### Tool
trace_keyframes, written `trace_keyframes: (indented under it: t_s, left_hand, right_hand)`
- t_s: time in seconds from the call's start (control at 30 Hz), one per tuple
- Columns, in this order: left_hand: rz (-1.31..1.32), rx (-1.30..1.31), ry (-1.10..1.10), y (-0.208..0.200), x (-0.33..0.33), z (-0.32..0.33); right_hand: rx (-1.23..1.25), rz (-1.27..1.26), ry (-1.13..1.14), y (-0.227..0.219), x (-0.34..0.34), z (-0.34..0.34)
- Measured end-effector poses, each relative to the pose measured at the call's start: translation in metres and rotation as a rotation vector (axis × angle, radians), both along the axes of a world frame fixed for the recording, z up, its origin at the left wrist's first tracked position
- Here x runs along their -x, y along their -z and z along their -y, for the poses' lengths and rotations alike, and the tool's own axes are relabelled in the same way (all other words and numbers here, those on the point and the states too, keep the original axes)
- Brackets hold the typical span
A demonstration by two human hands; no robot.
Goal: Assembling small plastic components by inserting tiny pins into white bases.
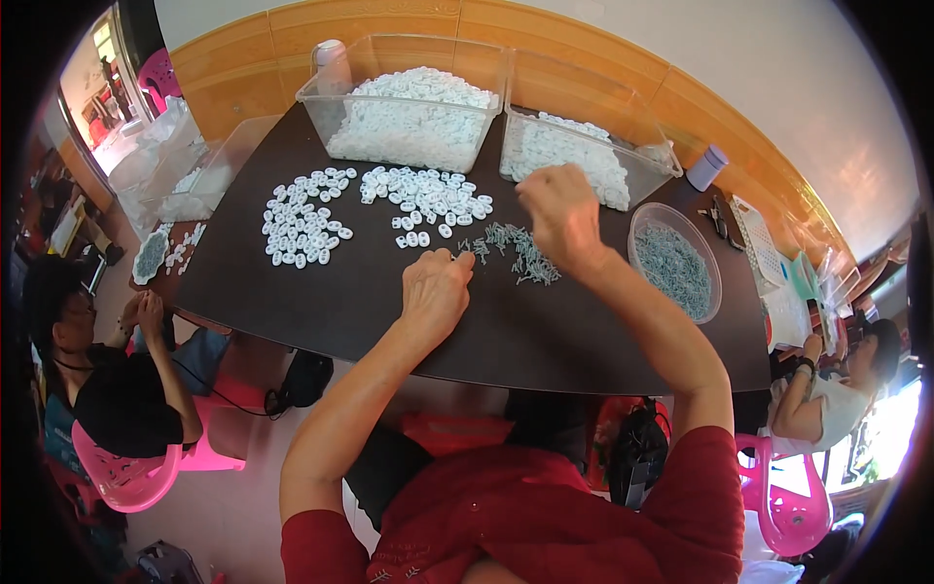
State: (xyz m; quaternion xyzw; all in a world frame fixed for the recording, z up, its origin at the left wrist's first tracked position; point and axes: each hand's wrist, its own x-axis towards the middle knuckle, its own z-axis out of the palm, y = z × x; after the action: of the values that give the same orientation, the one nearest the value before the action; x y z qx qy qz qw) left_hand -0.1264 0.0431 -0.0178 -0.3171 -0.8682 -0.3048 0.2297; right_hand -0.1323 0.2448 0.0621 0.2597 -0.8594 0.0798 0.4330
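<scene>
My left hand [436, 297] is closed, its fingertips low over the dark table [341, 316] at the left edge of a loose heap of small grey screws [530, 261]. What its fingers hold, if anything, is hidden. My right hand [564, 216] is raised above the right side of that heap, fingers curled together; their contents cannot be made out. Beyond my left hand lie small white oval plastic pieces with two holes each, in one left group [295, 232] and one middle group [428, 198]. A few stand apart, close to the screws.
Two clear plastic bins, left [321, 109] and right [647, 185], hold many white pieces at the back. A round tub [719, 284] of screws stands right, near a lilac bottle [707, 167]. Seated people work at the left [126, 370] and right [817, 399].
</scene>
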Motion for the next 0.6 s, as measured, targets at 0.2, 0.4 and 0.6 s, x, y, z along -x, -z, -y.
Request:
trace_keyframes:
  t_s: [0.2,0.4,0.6]
  left_hand:
    - [0.124,0.008,0.076,-0.008,-0.003,0.005]
    - [0.286,-0.254,0.068,-0.003,-0.012,0.02]
    - [0.329,-0.308,0.069,-0.003,-0.013,0.019]
  right_hand:
    - [0.062,0.176,-0.042,0.02,-0.025,0.008]
    - [0.198,0.438,-0.059,0.056,-0.029,0.015]
    - [0.073,0.426,-0.102,0.072,-0.015,0.029]
